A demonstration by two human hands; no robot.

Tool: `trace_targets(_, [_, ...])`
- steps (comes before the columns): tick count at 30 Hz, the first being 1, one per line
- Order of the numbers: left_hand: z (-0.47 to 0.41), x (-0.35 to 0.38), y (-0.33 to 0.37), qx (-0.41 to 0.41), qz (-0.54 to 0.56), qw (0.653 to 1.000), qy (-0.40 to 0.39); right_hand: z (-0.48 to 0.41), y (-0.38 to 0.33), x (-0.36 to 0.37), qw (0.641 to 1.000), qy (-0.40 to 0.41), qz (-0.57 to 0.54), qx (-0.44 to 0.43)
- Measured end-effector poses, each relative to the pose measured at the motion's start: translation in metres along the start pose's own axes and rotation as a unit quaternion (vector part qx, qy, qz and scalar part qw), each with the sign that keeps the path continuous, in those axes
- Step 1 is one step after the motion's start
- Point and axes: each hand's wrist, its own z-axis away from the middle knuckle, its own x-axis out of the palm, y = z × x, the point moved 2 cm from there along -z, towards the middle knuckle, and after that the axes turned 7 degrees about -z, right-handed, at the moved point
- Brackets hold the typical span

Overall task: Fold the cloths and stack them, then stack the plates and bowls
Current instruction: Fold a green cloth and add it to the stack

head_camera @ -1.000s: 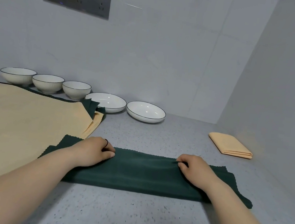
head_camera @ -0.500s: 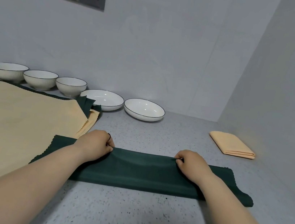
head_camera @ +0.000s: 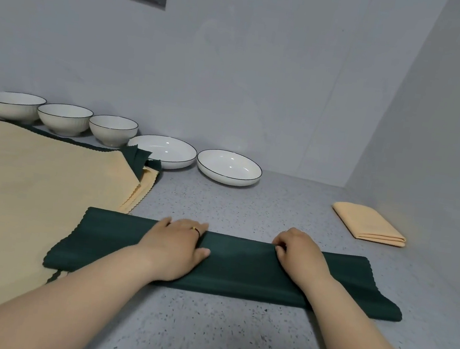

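- Green cloth (head_camera: 238,273) lies folded into a long strip near the front edge of the surface (head_camera: 229,337). Its left end overlaps the spread yellow cloth (head_camera: 28,190).
- Left hand (head_camera: 174,248) reaches in from the front, palm down on the strip's left half. Its fingers (head_camera: 186,224) curl over the far edge with the tips hidden, and the thumb lies flat.
- Right hand (head_camera: 298,255) rests knuckles up on the right half, its fingers (head_camera: 280,248) bent and pinching the far edge.
- Folded cloth (head_camera: 369,223) sits by the right edge.
- Bowls (head_camera: 63,118) and plates (head_camera: 229,168) line the back edge, unstacked.
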Motion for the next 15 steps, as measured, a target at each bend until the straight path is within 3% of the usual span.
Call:
trace_targets(4, [0.002,0.013,0.007,-0.017,-0.009,0.998,-0.061,0.002,-0.002,0.002,1.0,-0.005,0.005,0.003])
trace_targets(9, [0.004,0.019,0.01,-0.032,-0.003,0.998,-0.052,0.009,-0.032,0.014,0.999,-0.019,-0.005,-0.031])
trace_targets(15, [0.007,0.02,0.011,-0.039,0.016,0.998,-0.039,0.025,-0.085,0.037,0.987,-0.123,-0.031,-0.102])
